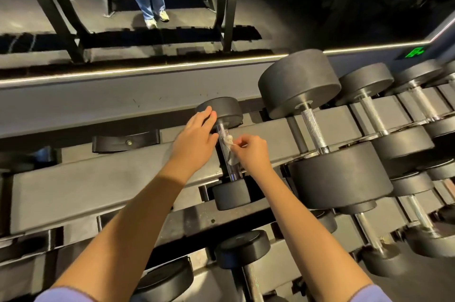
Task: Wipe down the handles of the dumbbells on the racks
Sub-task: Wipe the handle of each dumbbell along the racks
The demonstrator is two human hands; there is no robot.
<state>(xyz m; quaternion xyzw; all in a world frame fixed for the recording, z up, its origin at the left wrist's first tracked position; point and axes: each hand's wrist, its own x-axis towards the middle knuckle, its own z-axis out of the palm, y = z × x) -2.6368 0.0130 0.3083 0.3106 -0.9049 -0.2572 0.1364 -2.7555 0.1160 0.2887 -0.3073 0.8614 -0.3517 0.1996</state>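
Bare forearms [138, 215] run from pale lavender sleeves (only the hems show), the left sleeve [66, 294] and right sleeve [369, 294], to a bare left hand [194, 139] and right hand [253, 151].

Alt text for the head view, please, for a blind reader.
The right hand pinches a white wipe against a small dumbbell's chrome handle on the rack, while the left hand rests on its far head. Larger dumbbells lie alongside.
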